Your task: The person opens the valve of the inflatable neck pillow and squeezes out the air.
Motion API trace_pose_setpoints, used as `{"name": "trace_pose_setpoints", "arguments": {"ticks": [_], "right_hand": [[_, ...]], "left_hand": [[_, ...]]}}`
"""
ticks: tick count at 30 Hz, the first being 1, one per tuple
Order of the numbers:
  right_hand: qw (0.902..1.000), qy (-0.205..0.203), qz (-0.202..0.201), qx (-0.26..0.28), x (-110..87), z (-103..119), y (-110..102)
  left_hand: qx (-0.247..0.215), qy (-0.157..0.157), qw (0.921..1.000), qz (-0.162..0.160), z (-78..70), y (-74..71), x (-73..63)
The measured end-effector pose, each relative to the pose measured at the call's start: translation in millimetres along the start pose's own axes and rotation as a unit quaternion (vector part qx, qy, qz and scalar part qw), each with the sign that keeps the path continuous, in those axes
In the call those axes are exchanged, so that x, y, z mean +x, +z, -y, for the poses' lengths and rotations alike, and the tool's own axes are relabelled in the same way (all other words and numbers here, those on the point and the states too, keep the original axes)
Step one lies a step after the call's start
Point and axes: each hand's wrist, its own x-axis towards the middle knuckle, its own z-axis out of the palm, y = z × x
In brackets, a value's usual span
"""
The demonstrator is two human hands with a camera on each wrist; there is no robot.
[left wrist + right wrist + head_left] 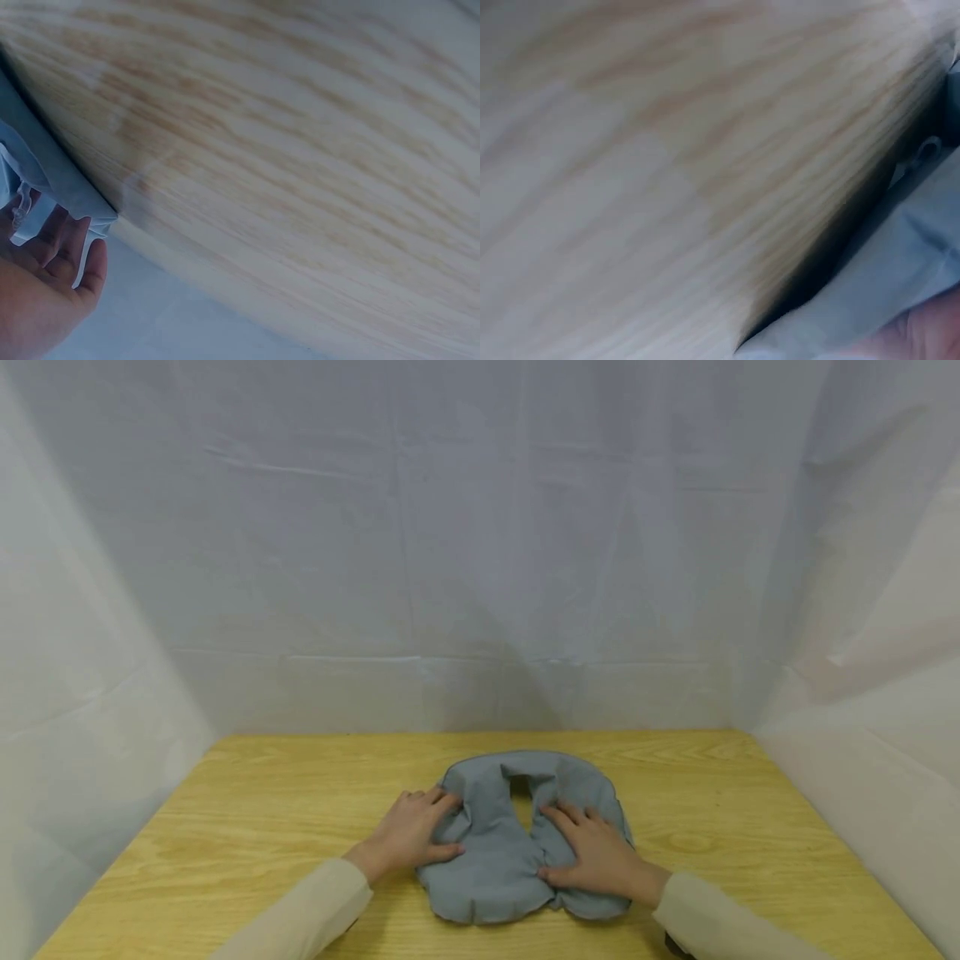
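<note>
A grey U-shaped neck pillow lies on the wooden table, its surface puckered and its two ends meeting near the front. Through its central opening a patch of wood shows. On the pillow's left side rests my left hand, fingers spread and thumb pointing inward. My right hand lies across the right lobe with its fingers spread toward the opening. A small clear plastic piece shows by the left fingers in the left wrist view. The right wrist view catches a small loop at the pillow's underside.
The light wooden table extends to both sides of the pillow. Behind it hangs a pale sheet, and similar sheeting stands along the left and right edges.
</note>
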Motion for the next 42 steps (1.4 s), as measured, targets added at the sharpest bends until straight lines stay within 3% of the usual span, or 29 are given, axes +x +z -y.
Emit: {"name": "trace_pose_setpoints", "arguments": {"ticks": [5,11,16,26,31,36,42], "right_hand": [[0.999,-0.037,0.007,0.025,-3.3,-5,-2],[0.9889,-0.09,0.084,0.083,-7.9,-12,-13],[0.9846,-0.096,0.124,0.078,-9.4,-15,-17],[0.9917,-0.107,0.071,-0.008,-12.1,-15,-6],[0.9918,-0.113,0.056,-0.022,-12.5,-12,-7],[0.9929,-0.098,0.066,-0.015,-10.7,-10,-8],[0.9963,-0.077,0.024,-0.028,-6.9,-2,-8]], "left_hand": [[-0.002,0.001,1.0,-0.002,0.1,-0.1,-0.5],[-0.005,0.002,1.0,-0.003,0.4,0.3,-1.1],[-0.006,0.003,1.0,0.001,0.3,0.5,-0.9],[0.003,0.008,0.9999,-0.01,-0.3,1.8,-1.4],[0.009,0.009,0.9998,-0.013,-0.7,1.1,-1.7],[0.005,0.007,1.0,-0.002,-0.5,-0.2,-1.3],[0.002,0.006,1.0,0.002,0.2,-0.4,-0.9]]}}
